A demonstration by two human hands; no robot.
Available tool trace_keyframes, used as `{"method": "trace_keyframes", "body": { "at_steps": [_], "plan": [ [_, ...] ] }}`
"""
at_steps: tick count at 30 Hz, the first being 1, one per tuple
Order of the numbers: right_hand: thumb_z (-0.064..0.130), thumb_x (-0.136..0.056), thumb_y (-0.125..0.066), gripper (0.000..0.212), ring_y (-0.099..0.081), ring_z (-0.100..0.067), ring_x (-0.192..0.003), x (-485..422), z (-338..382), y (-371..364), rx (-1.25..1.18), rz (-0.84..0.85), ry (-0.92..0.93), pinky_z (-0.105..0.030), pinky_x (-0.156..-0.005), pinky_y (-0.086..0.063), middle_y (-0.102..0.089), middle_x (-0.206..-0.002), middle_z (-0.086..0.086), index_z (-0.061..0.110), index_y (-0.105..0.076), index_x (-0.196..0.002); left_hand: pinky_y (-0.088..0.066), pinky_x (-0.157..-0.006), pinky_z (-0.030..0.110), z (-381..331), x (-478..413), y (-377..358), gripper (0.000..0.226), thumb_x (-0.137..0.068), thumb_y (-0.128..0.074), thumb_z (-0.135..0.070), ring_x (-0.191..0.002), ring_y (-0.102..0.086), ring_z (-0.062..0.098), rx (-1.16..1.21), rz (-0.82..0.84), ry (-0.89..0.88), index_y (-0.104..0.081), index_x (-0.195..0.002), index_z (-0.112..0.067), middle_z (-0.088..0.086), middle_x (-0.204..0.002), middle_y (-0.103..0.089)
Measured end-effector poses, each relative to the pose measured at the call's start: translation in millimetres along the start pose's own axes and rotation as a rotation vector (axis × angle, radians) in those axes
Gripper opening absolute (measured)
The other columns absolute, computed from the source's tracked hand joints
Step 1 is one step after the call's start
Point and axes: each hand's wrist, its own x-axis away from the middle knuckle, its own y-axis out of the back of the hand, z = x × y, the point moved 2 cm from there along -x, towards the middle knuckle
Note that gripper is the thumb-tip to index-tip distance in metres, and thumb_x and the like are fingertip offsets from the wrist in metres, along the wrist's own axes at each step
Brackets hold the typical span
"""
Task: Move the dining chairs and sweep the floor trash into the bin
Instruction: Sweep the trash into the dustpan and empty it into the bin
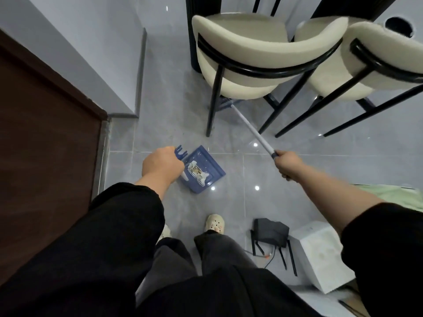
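Observation:
My left hand (pixel 161 167) grips the handle of a blue dustpan (pixel 202 171) that stands on the grey tile floor, with bits of trash inside it. My right hand (pixel 287 162) holds the end of a white broom handle (pixel 250 128). The broom slants away under the nearer cream dining chair (pixel 251 56), and its blue head (pixel 225 102) is partly hidden by the seat. A second cream chair (pixel 366 60) stands to the right of the first, close against it.
A brown door (pixel 45 133) and grey wall corner lie on the left. Black table legs (pixel 192 30) rise behind the chairs. A black router (pixel 271 231) with cables and a white box (pixel 320 250) sit on the floor at lower right. My feet stand below the dustpan.

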Motion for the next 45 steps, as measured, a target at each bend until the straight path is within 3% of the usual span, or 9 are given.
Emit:
{"method": "trace_keyframes", "body": {
  "at_steps": [4,8,14,25,29,32,35,37,45],
  "plan": [
    [0.020,-0.100,-0.031,0.039,-0.040,-0.017,-0.048,-39,49,-4,-0.051,0.056,-0.098,-0.019,-0.040,-0.032,-0.047,-0.072,-0.010,0.021,-0.043,-0.137,-0.040,-0.069,0.028,11,-2,-1,0.015,-0.087,-0.051,-0.017,-0.093,-0.060,0.036,0.016,0.004,-0.030,-0.062,-0.097,-0.011,0.016,-0.102,-0.067],
    [0.025,-0.099,-0.031,0.024,-0.035,-0.015,-0.047,-37,45,-22,0.013,0.138,-0.213,-0.014,-0.036,-0.030,-0.042,-0.069,-0.010,0.011,-0.040,-0.117,-0.040,-0.067,0.029,12,-2,-4,0.011,-0.086,-0.052,-0.016,-0.080,-0.054,0.032,0.024,0.008,-0.038,-0.061,-0.092,-0.011,0.015,-0.097,-0.066],
    [0.014,-0.096,-0.028,0.055,-0.040,-0.019,-0.055,1,-17,-48,0.189,0.190,-0.148,-0.026,-0.045,-0.035,-0.043,-0.079,-0.009,0.028,-0.029,-0.149,-0.043,-0.071,0.030,13,-2,0,0.008,-0.086,-0.051,-0.016,-0.092,-0.060,0.037,0.041,0.043,-0.057,-0.058,-0.090,-0.014,0.018,-0.102,-0.065],
    [0.011,-0.098,-0.032,0.047,-0.037,-0.017,-0.056,106,-68,-115,0.241,0.155,-0.170,-0.024,-0.046,-0.034,-0.037,-0.074,-0.004,0.014,-0.039,-0.145,-0.048,-0.082,0.036,14,2,-2,0.018,-0.091,-0.048,-0.015,-0.100,-0.059,0.039,0.009,0.149,-0.203,-0.059,-0.102,-0.005,0.019,-0.108,-0.063],
    [0.013,-0.098,-0.035,0.044,-0.049,-0.025,-0.061,143,-77,-146,0.082,0.081,-0.193,-0.026,-0.043,-0.039,-0.053,-0.093,-0.014,0.015,-0.044,-0.141,-0.050,-0.081,0.037,29,3,2,0.019,-0.086,-0.049,-0.012,-0.098,-0.059,0.040,-0.068,0.194,-0.253,-0.059,-0.101,-0.005,0.021,-0.107,-0.064],
    [0.017,-0.101,-0.036,0.042,-0.038,-0.016,-0.054,158,-79,-136,-0.057,-0.003,-0.203,-0.015,-0.034,-0.036,-0.047,-0.078,-0.006,0.015,-0.045,-0.143,-0.046,-0.074,0.034,39,6,8,0.011,-0.088,-0.048,-0.010,-0.093,-0.058,0.039,-0.119,0.214,-0.338,-0.057,-0.092,-0.006,0.020,-0.102,-0.063],
    [0.018,-0.102,-0.037,0.039,-0.035,-0.018,-0.049,159,-71,-118,-0.168,-0.019,-0.237,-0.025,-0.036,-0.035,-0.038,-0.065,-0.005,0.011,-0.049,-0.139,-0.039,-0.066,0.032,42,5,14,0.010,-0.089,-0.047,-0.010,-0.079,-0.050,0.034,-0.191,0.183,-0.418,-0.052,-0.082,-0.005,0.022,-0.096,-0.062],
    [0.020,-0.102,-0.036,0.039,-0.036,-0.018,-0.045,146,-67,-109,-0.255,-0.023,-0.308,-0.018,-0.037,-0.030,-0.041,-0.065,-0.009,0.015,-0.048,-0.138,-0.040,-0.067,0.033,42,4,17,0.014,-0.090,-0.047,-0.012,-0.079,-0.049,0.034,-0.219,0.163,-0.457,-0.053,-0.081,-0.004,0.024,-0.096,-0.063],
    [0.013,-0.097,-0.025,0.041,-0.033,-0.013,-0.034,129,-73,-147,-0.291,0.190,-0.400,-0.011,-0.034,-0.030,-0.035,-0.064,-0.006,0.010,-0.041,-0.135,-0.041,-0.069,0.033,56,12,8,0.013,-0.090,-0.046,-0.013,-0.092,-0.057,0.039,-0.271,0.104,-0.419,-0.057,-0.091,-0.006,0.020,-0.099,-0.063]
  ]
}}
